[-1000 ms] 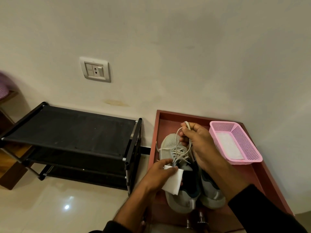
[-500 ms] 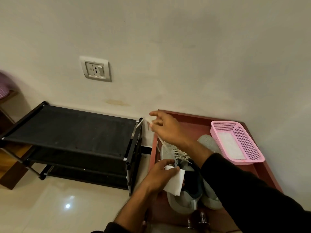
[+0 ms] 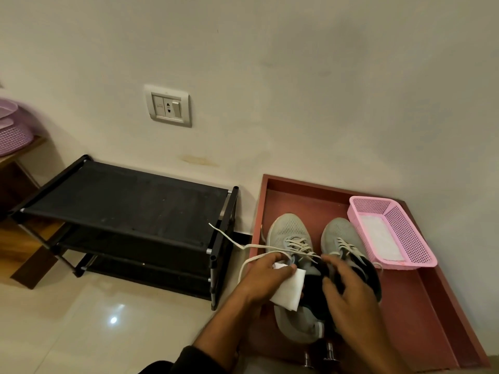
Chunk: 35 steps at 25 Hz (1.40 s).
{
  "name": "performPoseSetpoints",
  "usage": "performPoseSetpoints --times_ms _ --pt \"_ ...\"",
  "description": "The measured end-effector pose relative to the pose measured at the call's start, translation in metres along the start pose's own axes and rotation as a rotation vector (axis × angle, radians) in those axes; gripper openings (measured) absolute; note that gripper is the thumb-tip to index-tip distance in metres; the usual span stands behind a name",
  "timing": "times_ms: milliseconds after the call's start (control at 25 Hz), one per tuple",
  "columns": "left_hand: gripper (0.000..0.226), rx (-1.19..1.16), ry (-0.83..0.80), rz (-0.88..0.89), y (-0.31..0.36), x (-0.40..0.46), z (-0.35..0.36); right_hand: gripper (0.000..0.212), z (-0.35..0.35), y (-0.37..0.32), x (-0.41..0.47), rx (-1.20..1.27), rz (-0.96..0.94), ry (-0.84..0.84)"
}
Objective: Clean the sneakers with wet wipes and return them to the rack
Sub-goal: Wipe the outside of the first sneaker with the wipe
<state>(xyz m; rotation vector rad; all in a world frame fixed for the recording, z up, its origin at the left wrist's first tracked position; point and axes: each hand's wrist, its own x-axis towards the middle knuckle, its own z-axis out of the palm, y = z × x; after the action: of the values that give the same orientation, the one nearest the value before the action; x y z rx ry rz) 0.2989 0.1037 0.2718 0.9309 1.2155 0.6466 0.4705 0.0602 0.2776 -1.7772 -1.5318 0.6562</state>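
Sneakers: grey mesh pair, left sneaker (image 3: 293, 255) and right sneaker (image 3: 343, 247), standing side by side, toes toward the wall, on the red-brown tray (image 3: 421, 298); the black rack (image 3: 124, 211) stands just beside the tray, and no shoe shows on its top shelf. Left hand (image 3: 262, 282) rests on the collar of the left sneaker, fingers curled round a folded white wipe (image 3: 287, 290). A loose lace (image 3: 229, 240) trails from the left sneaker out over the tray edge toward the rack. Right hand (image 3: 348, 295) sits over the dark opening of the right sneaker, fingers bent at the collar; whether it actually pinches the collar or only touches it, cannot tell. Pink basket (image 3: 391, 233) lies at the far right of the tray, touching or just beside the right toe, with something white inside, likely spare wipes. Handling judgement: uppers look soft and light and will collapse under wiping pressure, so brace from inside the opening or hold by the stiffer heel and sole. The trailing lace could snag on the rack post when lifting. Cleaning appears under way; return not yet begun.
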Motion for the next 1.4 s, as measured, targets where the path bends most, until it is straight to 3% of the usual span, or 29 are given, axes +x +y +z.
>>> performPoseSetpoints --times_ms 200,400,520,680,960,1080,1240,1400 --pt "0.017 -0.051 -0.016 -0.022 0.005 -0.008 0.002 0.05 0.012 0.015 -0.014 -0.165 -0.114 0.06" --pt "0.025 -0.098 -0.011 -0.025 -0.002 -0.002 0.001 0.047 0.013 0.019 -0.009 -0.36 -0.095 0.108" --pt "0.021 -0.113 -0.007 -0.004 -0.001 -0.001 0.001 0.046 0.015 0.009 -0.012 -0.321 -0.068 0.114" --pt "0.021 -0.094 -0.009 -0.002 0.001 -0.001 -0.002 0.054 0.02 0.002 -0.019 -0.372 -0.226 0.168" --pt "0.018 -0.128 0.064 0.022 0.013 -0.017 -0.004 0.042 0.018 0.007 -0.021 -0.116 -0.124 0.13" --pt "0.018 -0.263 0.106 0.045 0.017 -0.025 0.004 0.033 0.009 0.003 -0.023 0.241 -0.053 0.132" --pt "0.023 -0.359 0.065 0.11 0.017 -0.031 0.029 0.039 0.001 -0.005 -0.024 0.654 0.004 -0.047" --pt "0.022 -0.338 0.006 0.159 0.015 -0.039 0.055 0.02 -0.001 0.0 -0.022 0.652 0.066 0.092"
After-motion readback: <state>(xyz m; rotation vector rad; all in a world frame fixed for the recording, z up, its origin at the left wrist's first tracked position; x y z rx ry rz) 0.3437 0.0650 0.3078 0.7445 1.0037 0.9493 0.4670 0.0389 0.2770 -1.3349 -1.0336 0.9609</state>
